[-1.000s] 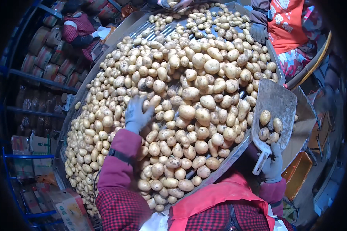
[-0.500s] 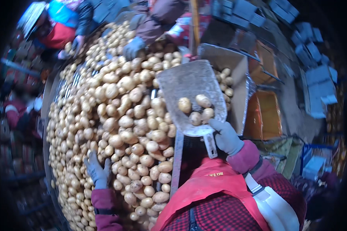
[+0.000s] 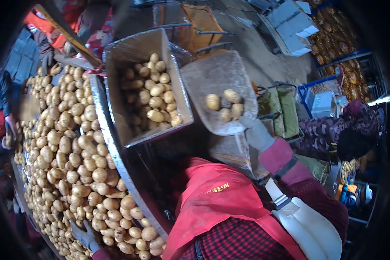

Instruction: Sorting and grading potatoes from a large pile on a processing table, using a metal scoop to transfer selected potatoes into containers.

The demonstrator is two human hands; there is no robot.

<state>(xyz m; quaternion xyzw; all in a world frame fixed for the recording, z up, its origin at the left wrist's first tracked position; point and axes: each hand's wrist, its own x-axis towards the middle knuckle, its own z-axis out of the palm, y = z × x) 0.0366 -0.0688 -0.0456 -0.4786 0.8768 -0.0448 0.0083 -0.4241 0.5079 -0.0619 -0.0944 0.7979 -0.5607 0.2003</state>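
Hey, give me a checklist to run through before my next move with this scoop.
1. Scoop in hand: ok, right hand grips its handle end.
2. Load on its blade: ok, four pale potatoes.
3. Dark patch among them identified: cannot tell.
4. Scoop clear of the cardboard box: cannot tell, their edges nearly meet in this view.
5. Left hand clear of the potato pile: not ok, fingers among the potatoes.
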